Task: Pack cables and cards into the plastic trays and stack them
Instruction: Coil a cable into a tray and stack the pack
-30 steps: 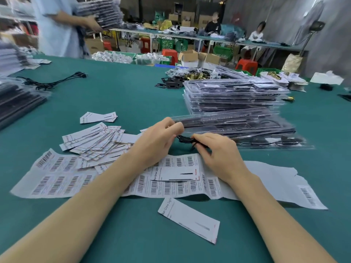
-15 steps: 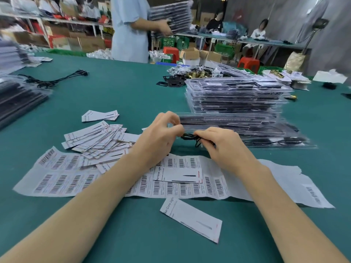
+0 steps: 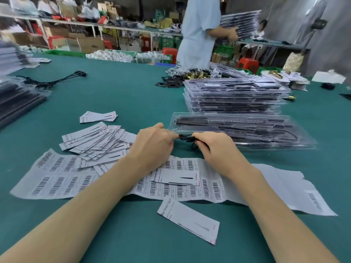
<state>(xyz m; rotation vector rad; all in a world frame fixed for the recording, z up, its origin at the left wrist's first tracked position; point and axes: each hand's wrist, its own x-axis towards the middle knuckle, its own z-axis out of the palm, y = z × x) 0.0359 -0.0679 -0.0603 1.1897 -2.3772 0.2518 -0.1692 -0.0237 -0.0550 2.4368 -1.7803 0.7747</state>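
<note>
Holding black cable (image 3: pixel 187 139) unchanged, left hand (image 3: pixel 152 147), right hand (image 3: pixel 216 149), view panned left

arms: two, bare from 6 o'clock up to the wrists | sleeves: none seen | left hand (image 3: pixel 152 147): no glove (no ring seen) | right hand (image 3: pixel 218 149): no glove

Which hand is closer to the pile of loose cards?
Left. The left hand sits right beside the pile of cards, at its right edge; the right hand is farther right, by the open tray.
</note>
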